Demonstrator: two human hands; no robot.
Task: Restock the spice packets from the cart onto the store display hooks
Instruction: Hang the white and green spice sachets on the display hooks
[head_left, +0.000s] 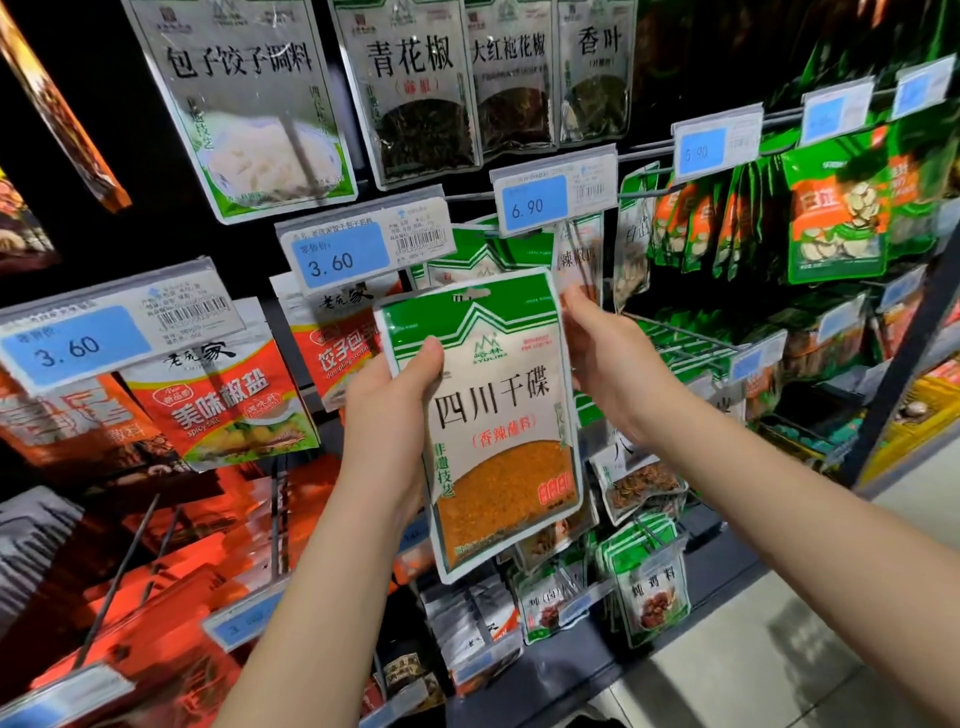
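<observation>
A green-and-white spice packet (498, 415) with orange powder showing through its window is held upright in front of the display. My left hand (400, 405) grips its left edge, thumb on the front. My right hand (608, 353) is at the packet's upper right corner, its fingers reaching behind toward the packets hanging there. Just behind hang matching green-topped packets (483, 260) on a hook under the 6.90 price tag (550, 195). Whether my right fingers pinch anything is hidden by the packet.
Hooks with price tags stick out across the display: 3.60 tag (358, 249) at centre, another 3.60 tag (104, 327) at left over orange spicy-salt packets (223, 410). Green bags (831, 208) hang at right. Small packets (644, 577) hang below. The floor (779, 649) lies at lower right.
</observation>
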